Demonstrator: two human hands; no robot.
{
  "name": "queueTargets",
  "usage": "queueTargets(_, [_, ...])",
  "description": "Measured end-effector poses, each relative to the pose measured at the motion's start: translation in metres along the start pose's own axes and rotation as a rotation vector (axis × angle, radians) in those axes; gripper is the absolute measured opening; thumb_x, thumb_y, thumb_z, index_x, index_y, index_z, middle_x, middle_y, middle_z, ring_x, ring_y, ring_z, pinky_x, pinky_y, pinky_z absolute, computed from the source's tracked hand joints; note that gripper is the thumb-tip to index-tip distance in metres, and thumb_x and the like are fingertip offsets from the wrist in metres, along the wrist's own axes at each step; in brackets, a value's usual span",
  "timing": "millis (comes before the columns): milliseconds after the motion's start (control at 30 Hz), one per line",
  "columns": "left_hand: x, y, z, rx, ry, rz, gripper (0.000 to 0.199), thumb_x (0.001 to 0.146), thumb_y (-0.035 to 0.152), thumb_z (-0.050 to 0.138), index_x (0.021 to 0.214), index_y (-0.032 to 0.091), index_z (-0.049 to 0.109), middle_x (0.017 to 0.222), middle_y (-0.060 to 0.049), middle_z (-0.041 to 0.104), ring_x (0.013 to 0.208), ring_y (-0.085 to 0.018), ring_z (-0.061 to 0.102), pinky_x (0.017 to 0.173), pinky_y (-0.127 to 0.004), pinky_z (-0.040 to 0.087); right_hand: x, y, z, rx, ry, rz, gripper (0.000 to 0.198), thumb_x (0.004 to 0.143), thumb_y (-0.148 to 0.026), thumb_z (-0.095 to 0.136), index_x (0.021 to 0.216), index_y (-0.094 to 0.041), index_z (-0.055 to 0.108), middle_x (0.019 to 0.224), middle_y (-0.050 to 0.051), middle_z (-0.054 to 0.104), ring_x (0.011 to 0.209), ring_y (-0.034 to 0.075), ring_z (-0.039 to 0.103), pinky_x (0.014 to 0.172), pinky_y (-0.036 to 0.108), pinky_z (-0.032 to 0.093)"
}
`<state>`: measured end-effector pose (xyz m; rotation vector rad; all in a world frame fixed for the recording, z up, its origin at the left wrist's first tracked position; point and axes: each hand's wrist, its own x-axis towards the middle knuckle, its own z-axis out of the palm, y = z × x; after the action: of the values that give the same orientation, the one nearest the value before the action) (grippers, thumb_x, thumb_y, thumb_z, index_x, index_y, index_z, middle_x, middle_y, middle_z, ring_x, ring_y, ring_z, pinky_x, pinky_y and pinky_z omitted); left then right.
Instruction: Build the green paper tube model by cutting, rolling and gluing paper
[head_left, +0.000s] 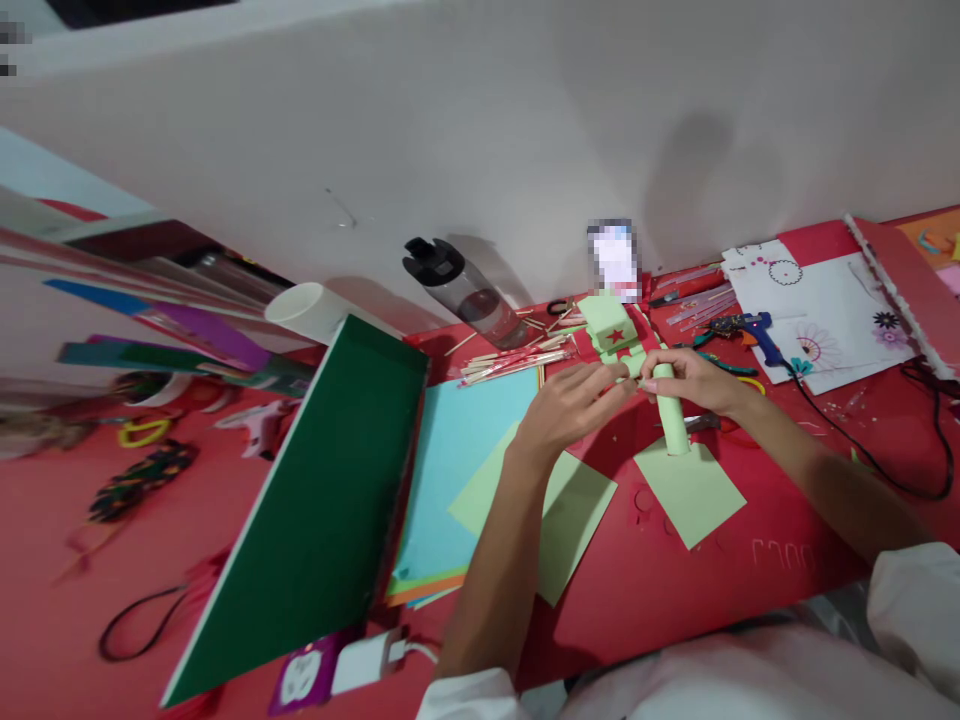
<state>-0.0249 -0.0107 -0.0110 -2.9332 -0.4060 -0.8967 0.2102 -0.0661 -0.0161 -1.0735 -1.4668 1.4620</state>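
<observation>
My right hand is closed around the top of a pale green paper tube. The tube stands almost upright, its lower end at a pale green paper square on the red table. Fingertips of my left hand meet those of the right beside the top of the tube, closed together; whatever is between them is too small to make out. Just beyond the fingers sits a pale green folded paper piece with a red star. More pale green sheets lie under my left forearm.
A glue gun with a black cord lies right, near white drawn sheets. Behind are a dark-lidded bottle, thin sticks and a phone. A green board leans at left beside blue paper.
</observation>
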Motion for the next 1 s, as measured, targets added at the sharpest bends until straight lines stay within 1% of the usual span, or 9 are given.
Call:
queueTargets(33, [0.001,0.001,-0.002,-0.030,0.008,-0.054,0.014,0.108,0.024,0.052,0.103,0.022,0.066,0.104,-0.007,0.075,0.087,-0.018,0.070,0.075,-0.031,0.051,0.000,-0.002,-0.001,-0.031,0.012,-0.023,0.022,0.086,-0.040,0.073,0.085,-0.020,0.064,0.073,-0.004,0.058,0.065,0.013,0.049,0.062,0.027,0.034])
queueTargets(100, [0.005,0.003,-0.006,-0.126,-0.008,-0.194,0.017,0.109,0.028,0.050,0.108,0.021,0.065,0.105,-0.007,0.075,0.082,-0.017,0.069,0.073,-0.030,0.051,-0.001,-0.005,-0.002,-0.091,0.024,-0.058,0.020,0.087,-0.038,0.072,0.085,-0.020,0.064,0.074,-0.003,0.059,0.066,0.013,0.050,0.063,0.027,0.036])
queueTargets(167, [0.009,0.007,-0.010,-0.271,-0.087,-0.342,0.022,0.109,0.034,0.049,0.117,0.021,0.064,0.107,-0.007,0.075,0.076,-0.016,0.066,0.070,-0.030,0.050,-0.002,-0.007,-0.002,-0.161,0.020,-0.088,0.018,0.088,-0.037,0.070,0.085,-0.020,0.065,0.075,-0.002,0.060,0.067,0.014,0.051,0.064,0.028,0.036])
queueTargets(267, [0.016,0.012,-0.015,-0.455,-0.234,-0.479,0.025,0.107,0.041,0.050,0.115,0.022,0.065,0.110,-0.006,0.075,0.084,-0.018,0.068,0.072,-0.030,0.050,-0.002,-0.008,-0.003,-0.289,0.006,-0.113,0.018,0.091,-0.037,0.068,0.085,-0.020,0.066,0.073,-0.003,0.057,0.063,0.012,0.046,0.062,0.028,0.033])
queueTargets(333, [0.018,0.015,-0.016,-0.507,-0.279,-0.527,0.025,0.106,0.041,0.050,0.109,0.022,0.066,0.109,-0.005,0.075,0.090,-0.020,0.069,0.075,-0.031,0.050,-0.002,-0.007,-0.002,-0.349,-0.008,-0.110,0.017,0.091,-0.037,0.067,0.086,-0.020,0.066,0.070,-0.005,0.054,0.060,0.012,0.042,0.059,0.027,0.030])
queueTargets(400, [0.020,0.016,-0.016,-0.523,-0.307,-0.563,0.024,0.104,0.041,0.052,0.106,0.021,0.066,0.104,-0.004,0.076,0.087,-0.020,0.068,0.074,-0.032,0.049,-0.003,-0.007,-0.002,-0.388,-0.016,-0.097,0.017,0.092,-0.037,0.066,0.087,-0.021,0.066,0.069,-0.005,0.052,0.058,0.011,0.040,0.058,0.027,0.029])
queueTargets(533, [0.019,0.016,-0.015,-0.526,-0.359,-0.600,0.024,0.101,0.042,0.055,0.103,0.021,0.065,0.099,-0.004,0.076,0.077,-0.019,0.064,0.068,-0.031,0.045,-0.004,-0.008,-0.001,-0.450,-0.006,-0.077,0.017,0.093,-0.038,0.065,0.090,-0.022,0.066,0.068,-0.006,0.052,0.058,0.012,0.041,0.058,0.027,0.029])
queueTargets(800, [0.020,0.016,-0.015,-0.512,-0.391,-0.577,0.019,0.099,0.033,0.050,0.101,0.022,0.065,0.094,-0.003,0.074,0.075,-0.019,0.062,0.067,-0.031,0.043,-0.004,-0.007,-0.002,-0.469,-0.017,-0.061,0.015,0.094,-0.037,0.065,0.091,-0.022,0.067,0.065,-0.006,0.050,0.055,0.012,0.040,0.057,0.027,0.029])
queueTargets(1000, [0.019,0.015,-0.015,-0.547,-0.408,-0.589,0.020,0.098,0.031,0.048,0.105,0.021,0.065,0.095,-0.004,0.074,0.078,-0.020,0.063,0.069,-0.032,0.045,-0.004,-0.005,-0.003,-0.464,-0.017,-0.084,0.013,0.093,-0.034,0.065,0.091,-0.022,0.068,0.069,-0.005,0.056,0.058,0.012,0.042,0.058,0.027,0.030])
